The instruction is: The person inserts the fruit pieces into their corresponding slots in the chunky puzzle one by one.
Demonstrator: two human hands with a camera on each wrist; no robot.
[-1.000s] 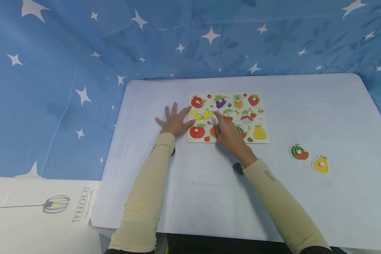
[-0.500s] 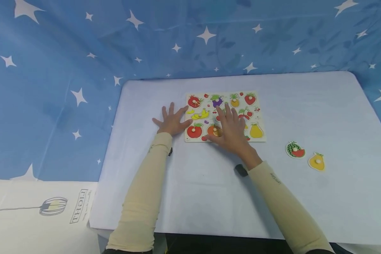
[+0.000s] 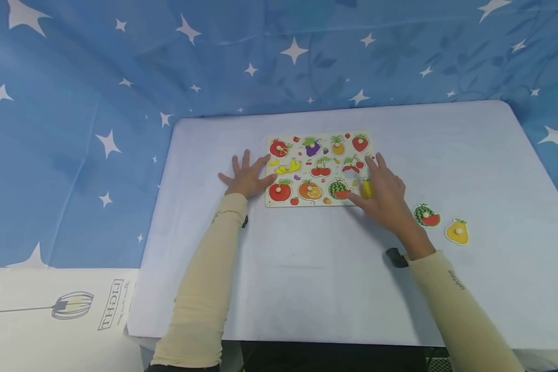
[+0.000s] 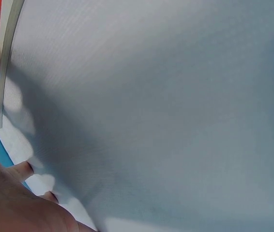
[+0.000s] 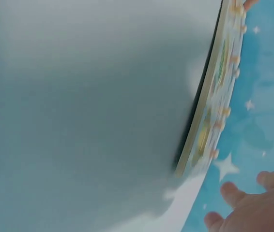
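A fruit puzzle board [image 3: 311, 203] with several knobbed pieces lies at the middle back of the table. My left hand [image 3: 245, 178] has its fingers spread, with thumb and index finger at the board's left edge, as the left wrist view also shows. Over the board's right end hovers my right hand [image 3: 385, 194], fingers apart and holding nothing, partly hiding the yellow pear picture [image 3: 367, 189]. In the right wrist view, its fingers [image 5: 234, 193] are off the board's edge [image 5: 200, 108]. A loose watermelon piece [image 3: 426, 215] and a loose pear piece [image 3: 457, 231] lie right of that hand.
A white cloth covers the table [image 3: 279, 289]. Behind it hangs a blue curtain [image 3: 242, 46] with white stars. A pale box [image 3: 42, 341] with a lamp drawing stands at the left, below the table's left side.
My right hand has lifted from the board's middle, opened its pointing fingers and moved right to the board's right end. The left hand stays at the left edge. The view has shifted slightly.
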